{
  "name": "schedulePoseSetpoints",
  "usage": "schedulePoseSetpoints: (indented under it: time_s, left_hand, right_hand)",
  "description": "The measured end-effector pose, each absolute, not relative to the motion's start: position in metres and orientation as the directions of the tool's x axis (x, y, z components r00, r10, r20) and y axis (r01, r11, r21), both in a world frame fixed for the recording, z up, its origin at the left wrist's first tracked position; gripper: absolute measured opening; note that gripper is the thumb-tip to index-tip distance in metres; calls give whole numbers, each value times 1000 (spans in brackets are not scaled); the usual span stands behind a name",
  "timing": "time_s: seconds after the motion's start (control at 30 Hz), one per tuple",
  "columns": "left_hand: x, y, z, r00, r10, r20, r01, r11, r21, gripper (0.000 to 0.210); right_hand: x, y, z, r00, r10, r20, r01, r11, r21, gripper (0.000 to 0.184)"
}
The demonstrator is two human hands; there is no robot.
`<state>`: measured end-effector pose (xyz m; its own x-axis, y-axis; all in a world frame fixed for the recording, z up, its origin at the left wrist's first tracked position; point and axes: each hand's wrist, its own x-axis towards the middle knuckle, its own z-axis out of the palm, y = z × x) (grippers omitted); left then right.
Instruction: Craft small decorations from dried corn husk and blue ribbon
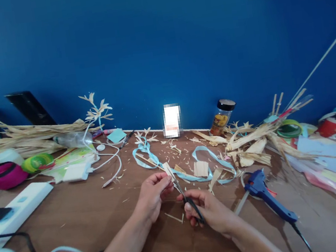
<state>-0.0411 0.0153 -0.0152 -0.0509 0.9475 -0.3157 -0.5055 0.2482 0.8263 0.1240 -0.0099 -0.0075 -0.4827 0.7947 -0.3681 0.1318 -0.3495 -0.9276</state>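
Note:
Between the thumb and fingers of my left hand is a small pale strip of dried husk, pointing up and away. My right hand grips the black handles of a pair of scissors, and their blades reach up to the strip beside my left fingertips. Whether the blades are parted is too small to tell. Just beyond both hands a light blue ribbon winds over the table among small husk scraps. A squarish piece of husk rests by the ribbon.
A blue glue gun lies right of my right hand. Dried husks and a black-lidded jar stand behind it. At left are a white power strip, a white charger, a pink pouch and cables. A blue wall closes the back.

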Motion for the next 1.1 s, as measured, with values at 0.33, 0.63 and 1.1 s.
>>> schedulePoseSetpoints:
  time_s: [0.33,0.63,1.1]
  left_hand:
    - [-40,13,-10,-56,940,-337,-501,265,824,21]
    - [-40,13,-11,-47,944,-327,-497,262,827,22]
    - [-39,14,-10,-50,941,-335,-497,267,825,22]
  right_hand:
    - [123,-11,-11,-474,805,-357,135,-334,-933,37]
    - [123,-11,-11,-470,807,-358,144,-330,-933,40]
    - [121,-10,-12,-449,813,-371,154,-339,-928,39]
